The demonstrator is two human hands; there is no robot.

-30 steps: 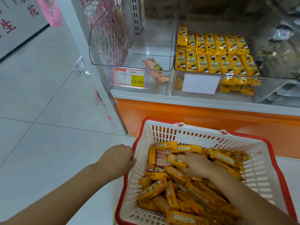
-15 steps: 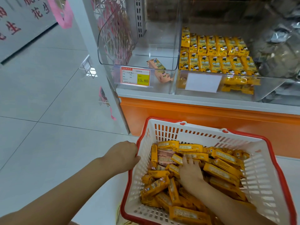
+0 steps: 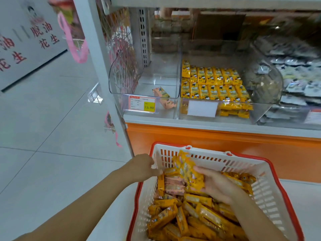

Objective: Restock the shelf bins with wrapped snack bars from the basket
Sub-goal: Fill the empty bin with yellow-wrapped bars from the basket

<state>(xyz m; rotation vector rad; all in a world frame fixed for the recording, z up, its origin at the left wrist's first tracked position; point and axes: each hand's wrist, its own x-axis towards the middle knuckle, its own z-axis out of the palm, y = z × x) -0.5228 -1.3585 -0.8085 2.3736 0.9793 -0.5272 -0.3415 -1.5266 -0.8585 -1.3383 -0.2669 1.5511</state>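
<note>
A white basket [image 3: 271, 193] with a red rim sits low in front of me, full of yellow wrapped snack bars [image 3: 199, 221] and a few pink ones [image 3: 173, 186]. My right hand [image 3: 217, 185] grips a bunch of yellow bars [image 3: 189, 171] lifted above the pile. My left hand [image 3: 140, 166] holds the basket's left rim. On the shelf, a clear bin [image 3: 260, 112] holds rows of yellow bars [image 3: 213, 84]. The clear bin [image 3: 119, 80] to its left holds two pink bars [image 3: 164, 97].
A price tag [image 3: 142, 103] reading 15.80 hangs on the left bin, a blank white label [image 3: 202, 108] on the yellow bin. Silver packets [image 3: 295, 80] fill the shelf at right. An orange base panel [image 3: 225, 146] runs below. Tiled floor [image 3: 52, 136] spreads left.
My right hand has closed on a bunch of yellow bars and raised them out of the pile. My left hand stays on the basket rim. The view has tilted up toward the shelf.
</note>
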